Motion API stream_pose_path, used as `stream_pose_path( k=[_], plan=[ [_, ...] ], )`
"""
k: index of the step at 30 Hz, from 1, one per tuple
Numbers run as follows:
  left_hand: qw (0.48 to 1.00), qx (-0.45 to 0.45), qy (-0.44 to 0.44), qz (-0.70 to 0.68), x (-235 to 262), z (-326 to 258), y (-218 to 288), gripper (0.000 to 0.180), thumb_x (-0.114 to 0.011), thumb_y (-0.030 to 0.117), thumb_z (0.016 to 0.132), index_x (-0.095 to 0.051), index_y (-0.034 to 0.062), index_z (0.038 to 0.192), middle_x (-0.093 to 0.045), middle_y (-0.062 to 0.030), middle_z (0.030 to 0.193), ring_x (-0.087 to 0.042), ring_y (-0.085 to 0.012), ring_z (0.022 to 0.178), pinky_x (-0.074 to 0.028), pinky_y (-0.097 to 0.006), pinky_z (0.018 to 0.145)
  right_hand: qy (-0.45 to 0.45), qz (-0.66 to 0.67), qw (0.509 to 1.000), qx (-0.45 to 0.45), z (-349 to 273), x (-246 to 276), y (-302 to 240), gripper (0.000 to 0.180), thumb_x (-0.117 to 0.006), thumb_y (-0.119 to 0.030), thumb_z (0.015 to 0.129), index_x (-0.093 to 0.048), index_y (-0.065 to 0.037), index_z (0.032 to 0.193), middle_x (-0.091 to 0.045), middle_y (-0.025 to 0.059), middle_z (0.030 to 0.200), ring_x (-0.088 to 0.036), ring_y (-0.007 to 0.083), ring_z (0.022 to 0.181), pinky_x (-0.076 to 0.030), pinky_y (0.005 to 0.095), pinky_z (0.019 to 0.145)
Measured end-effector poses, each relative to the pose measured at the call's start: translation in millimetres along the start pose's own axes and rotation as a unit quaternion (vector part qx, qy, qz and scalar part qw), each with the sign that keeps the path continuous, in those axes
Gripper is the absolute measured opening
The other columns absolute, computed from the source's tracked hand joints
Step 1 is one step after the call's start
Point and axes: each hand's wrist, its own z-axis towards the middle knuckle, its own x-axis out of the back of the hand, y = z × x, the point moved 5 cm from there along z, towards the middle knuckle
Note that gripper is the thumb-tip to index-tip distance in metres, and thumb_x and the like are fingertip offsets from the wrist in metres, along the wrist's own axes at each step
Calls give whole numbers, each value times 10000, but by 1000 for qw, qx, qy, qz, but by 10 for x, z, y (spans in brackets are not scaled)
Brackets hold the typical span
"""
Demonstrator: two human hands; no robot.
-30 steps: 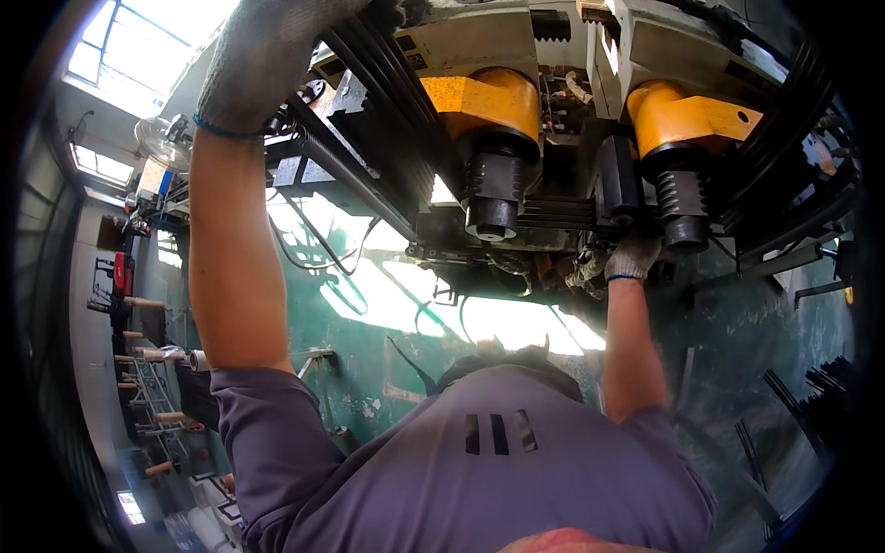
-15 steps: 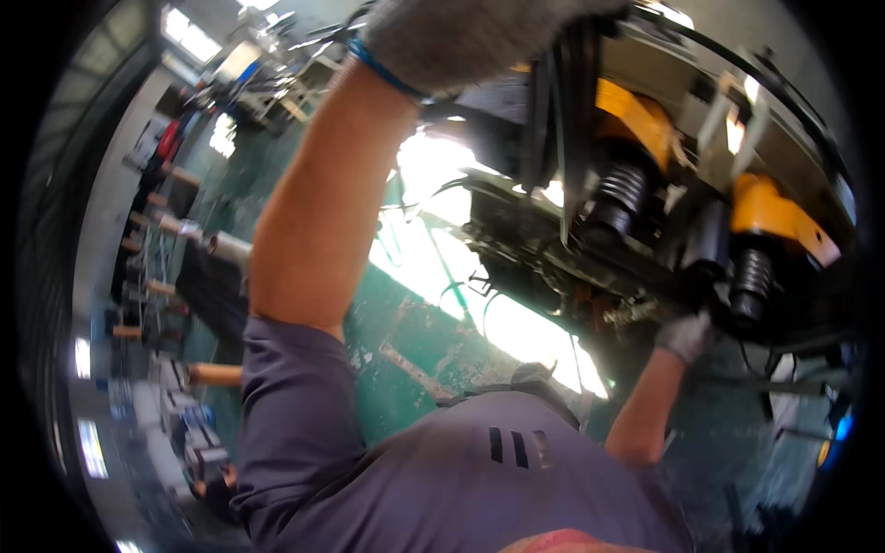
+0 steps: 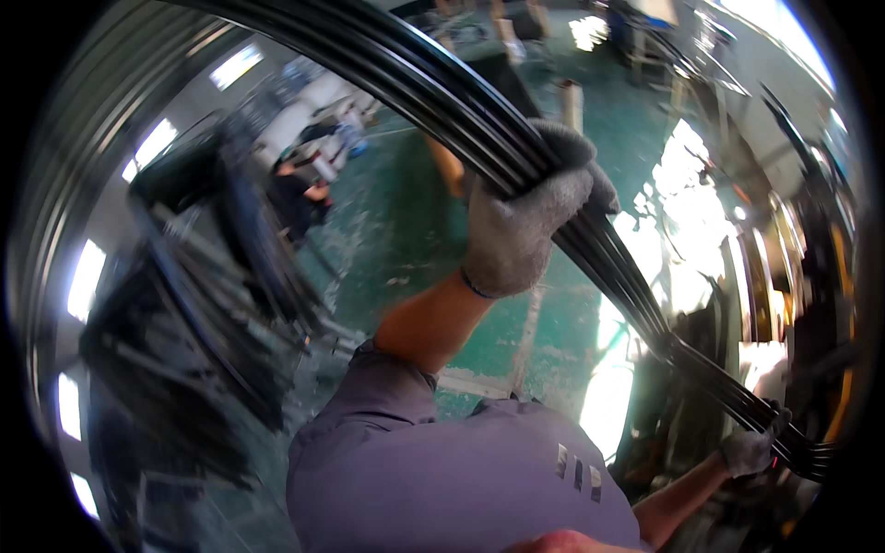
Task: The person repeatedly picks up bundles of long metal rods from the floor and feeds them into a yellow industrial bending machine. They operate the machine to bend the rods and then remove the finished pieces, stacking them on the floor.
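we have a long bundle of dark metal rods in hand, and it is the biggest thing before us: it arcs from the upper left, across the middle of the view, down to the lower right edge. our left hand, in a grey knit glove, grips it about midway, the fingers wrapped over the top and clamped on the rods. our right hand, also gloved, holds the same bundle low at the right, close to its end; its fingers seem closed around the rods, though that hand is small and partly hidden.

by our reading, the step in hand is carrying or swinging the bundle while both hands bear it. the next move calls for keeping both grips firm and the rods together, since they are long and would likely sag or fan apart, and for minding where the far end sweeps.

around us, a dark rack of metal parts blurs along the left, near the bundle's upper run. the green floor lies below, with bright sun patches at the right. a machine with yellow parts stands at the right edge, just beside the right hand, and it may crowd that end. another person in dark clothes stands well off on the floor. our grey shirt fills the bottom.
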Motion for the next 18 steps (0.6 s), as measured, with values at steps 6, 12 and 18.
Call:
stream_pose_path(
  k=[6,12,18],
  plan=[
    [948,-107,281,105,882,-1407,1364,213,-562,-14,979,-602,21,1185,-722,-164,917,-726,-271,854,-612,-408,792,-230,209,920,238,34,-1764,-1648,439,-518,-252,1083,-614,53,1385,-743,130,1112,-714,198,960,-583,312,853],
    [815,-255,475,214,888,-2725,2631,210,-602,94,941,-591,63,1148,-681,-111,924,-694,-294,906,-568,-489,849,-415,477,756,168,-1017,-2638,-3919,370,-529,-257,1092,-723,12,1256,-747,115,1094,-704,175,970,-539,310,896],
    [723,-416,521,181,847,-3696,3560,242,-643,130,932,-564,93,1158,-644,-78,966,-633,-269,984,-508,-483,971,-184,495,636,563,-2187,-1679,-6326,345,-538,-233,1045,-720,-16,1243,-736,176,1157,-720,268,1041,-553,370,949]
  ],
)
